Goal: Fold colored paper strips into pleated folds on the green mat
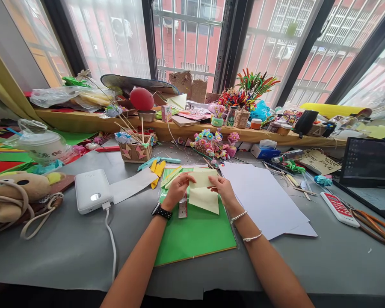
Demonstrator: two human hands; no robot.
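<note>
Between my two hands a pale yellow sheet of paper (204,197) is held up, with a crease across it. My left hand (179,188) pinches its left edge, and my right hand (222,188) grips the right edge. Below lies a green sheet (195,235) on the table. A small ruler (182,208) rests on the green, just under my left hand. Folded pale yellow-green paper strips (170,175) lie beyond my left hand, and yellow folded paper pieces (158,171) are to their left.
White paper sheets (259,196) lie to the right, with a red-and-white calculator (339,208), scissors (377,226) and a laptop (370,167) farther over. Left are a white power bank (93,191) with a cable and a cardboard box of sticks (136,152). Craft supplies crowd the windowsill.
</note>
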